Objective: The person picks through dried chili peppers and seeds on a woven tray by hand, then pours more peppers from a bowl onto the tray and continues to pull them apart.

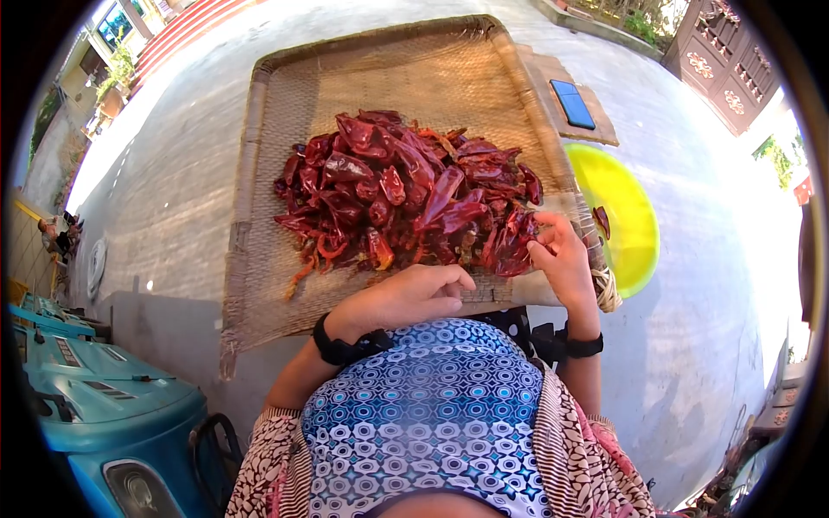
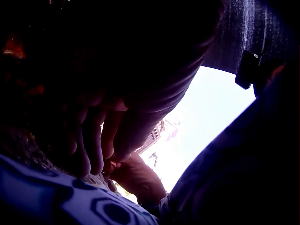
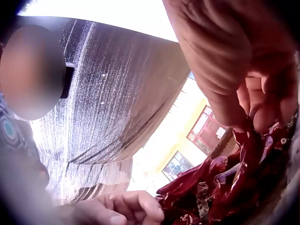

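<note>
2 hands (image 1: 414, 298) (image 1: 563, 259), chilies (image 1: 406, 194), unlabelled tray (image 1: 259, 173)

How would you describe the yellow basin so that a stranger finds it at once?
Start from the big woven tray heaped with dried red chillies. Go past its right edge, beyond the right hand, to the ground. The yellow basin lies there, round, bright and smooth, holding one chilli, unlike the brown wooden board behind it.

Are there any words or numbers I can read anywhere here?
None can be read.
The teal machine has small panel markings, too tiny to read.
The blue slab beside the woven tray shows no writing.
The building sign in the right wrist view is blurred.
</note>
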The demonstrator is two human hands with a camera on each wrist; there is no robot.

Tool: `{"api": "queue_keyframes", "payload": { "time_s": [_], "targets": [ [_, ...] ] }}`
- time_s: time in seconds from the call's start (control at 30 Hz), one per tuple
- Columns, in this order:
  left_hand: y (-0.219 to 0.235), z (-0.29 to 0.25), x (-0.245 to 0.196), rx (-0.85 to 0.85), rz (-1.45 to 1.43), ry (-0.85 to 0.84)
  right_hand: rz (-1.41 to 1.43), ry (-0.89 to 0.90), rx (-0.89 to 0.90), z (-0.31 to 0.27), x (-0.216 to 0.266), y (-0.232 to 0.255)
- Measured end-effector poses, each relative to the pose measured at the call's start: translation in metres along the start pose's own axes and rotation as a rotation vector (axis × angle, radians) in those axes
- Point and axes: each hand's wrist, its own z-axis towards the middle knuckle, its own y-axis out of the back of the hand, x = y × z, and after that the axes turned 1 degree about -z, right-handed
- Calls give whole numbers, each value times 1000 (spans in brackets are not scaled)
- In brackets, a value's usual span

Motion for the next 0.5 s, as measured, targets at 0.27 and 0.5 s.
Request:
{"api": "queue_keyframes", "payload": {
  "time_s": [0.27,0.5],
  "targets": [
    [-7,3,-2,-125,-42,7,415,77,334,-21,41,-30],
    [-1,0,-10,-165,6,92,397,13,488,-16,37,-32]
  ]
}}
